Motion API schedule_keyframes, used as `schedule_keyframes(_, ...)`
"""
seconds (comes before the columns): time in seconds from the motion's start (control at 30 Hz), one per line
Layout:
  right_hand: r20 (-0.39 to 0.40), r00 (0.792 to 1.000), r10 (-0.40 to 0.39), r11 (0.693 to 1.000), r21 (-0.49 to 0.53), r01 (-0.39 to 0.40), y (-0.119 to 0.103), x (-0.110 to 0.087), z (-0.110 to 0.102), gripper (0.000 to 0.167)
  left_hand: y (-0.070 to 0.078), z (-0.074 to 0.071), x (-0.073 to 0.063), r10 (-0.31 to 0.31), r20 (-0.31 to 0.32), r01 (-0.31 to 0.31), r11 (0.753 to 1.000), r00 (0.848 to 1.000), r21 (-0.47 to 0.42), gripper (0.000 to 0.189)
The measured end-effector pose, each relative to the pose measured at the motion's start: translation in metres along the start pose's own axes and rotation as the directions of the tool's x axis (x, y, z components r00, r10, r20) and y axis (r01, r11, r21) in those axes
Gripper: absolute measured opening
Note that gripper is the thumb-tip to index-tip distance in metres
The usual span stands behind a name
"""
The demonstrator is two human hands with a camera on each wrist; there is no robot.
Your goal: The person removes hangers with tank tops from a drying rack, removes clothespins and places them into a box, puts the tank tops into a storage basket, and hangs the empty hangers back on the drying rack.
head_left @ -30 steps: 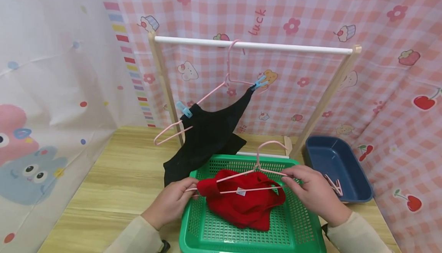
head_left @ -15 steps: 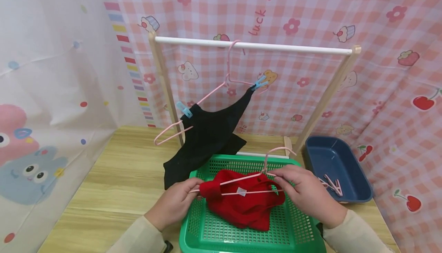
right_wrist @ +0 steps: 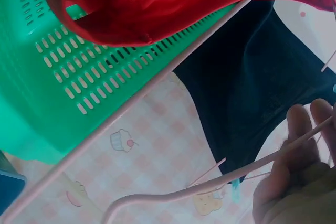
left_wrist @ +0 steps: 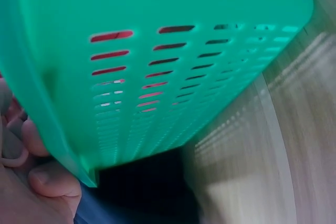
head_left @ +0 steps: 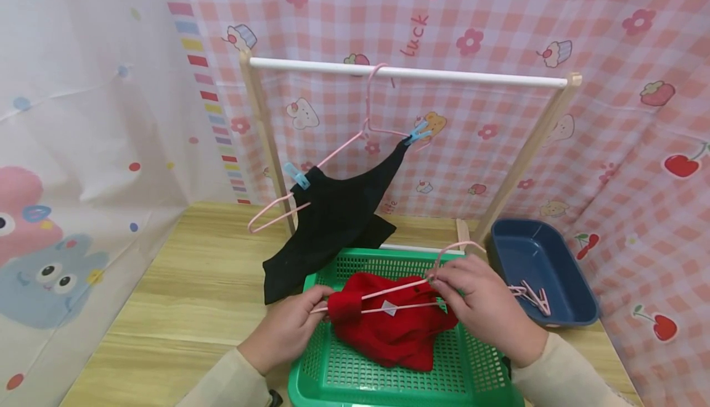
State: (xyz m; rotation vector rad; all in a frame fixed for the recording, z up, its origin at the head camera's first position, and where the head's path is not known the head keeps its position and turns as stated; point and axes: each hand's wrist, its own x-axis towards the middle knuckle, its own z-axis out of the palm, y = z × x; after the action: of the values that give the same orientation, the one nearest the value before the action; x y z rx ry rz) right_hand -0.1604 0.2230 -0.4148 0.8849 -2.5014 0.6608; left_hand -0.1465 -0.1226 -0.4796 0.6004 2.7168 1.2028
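Observation:
A red sleeveless top [head_left: 388, 342] with a white tag lies in the green basket [head_left: 296, 376]. One of its straps is looped round the left arm of a pink clothes hanger [head_left: 394, 288]. My left hand [head_left: 285, 330] pinches the hanger's left end beside that strap; in the left wrist view its fingers [left_wrist: 52, 179] show by the basket rim. My right hand [head_left: 482, 305] grips the hanger near the base of its hook. In the right wrist view, the hanger's lower bar [right_wrist: 152, 85] crosses in front of the top. The hanger's right end is hidden behind my right hand.
Behind the basket stands a rack with a white rail [head_left: 471, 77]. A black garment [head_left: 344, 216] hangs from it on another pink hanger, held by blue clothespins [head_left: 420, 132]. At the right, a blue tub [head_left: 527, 240] contains pink clothespins [head_left: 537, 299]. A patterned curtain backs everything.
The hanger has shifted to the right, its left end sliding further into the red strap. My right hand has moved along it to the hook's base; my left hand has followed slightly rightward.

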Motion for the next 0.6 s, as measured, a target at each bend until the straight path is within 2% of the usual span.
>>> schedule_keyframes(0.13, -0.017, 1.0, -0.002, 1.0, -0.032, 0.001, -0.0024, 0.0031, 0.0008, 0.016, 0.0038, 0.0003, 0.0003, -0.024, 0.016, 0.024, 1.0, 1.0, 0.014, 0.026)
schedule_keyframes(0.33, 0.062, 0.995, 0.08, 0.997, -0.017, -0.079, -0.0075, 0.0043, -0.0021, 0.014, 0.0077, -0.0005, 0.001, -0.069, 0.019, 0.069, 0.997, 0.997, 0.026, 0.045)
schedule_keyframes(0.47, 0.069, 0.992, 0.106, 0.994, 0.012, -0.107, -0.0093, 0.0043, -0.0028, 0.013, 0.0075, 0.0, 0.0008, -0.054, 0.034, 0.053, 0.998, 0.998, 0.039, 0.053)
schedule_keyframes(0.6, 0.078, 0.988, 0.133, 0.99, 0.037, -0.136, -0.0093, 0.0047, -0.003, 0.015, 0.0055, 0.0011, 0.0008, -0.028, 0.071, 0.026, 0.999, 0.997, 0.033, 0.051)
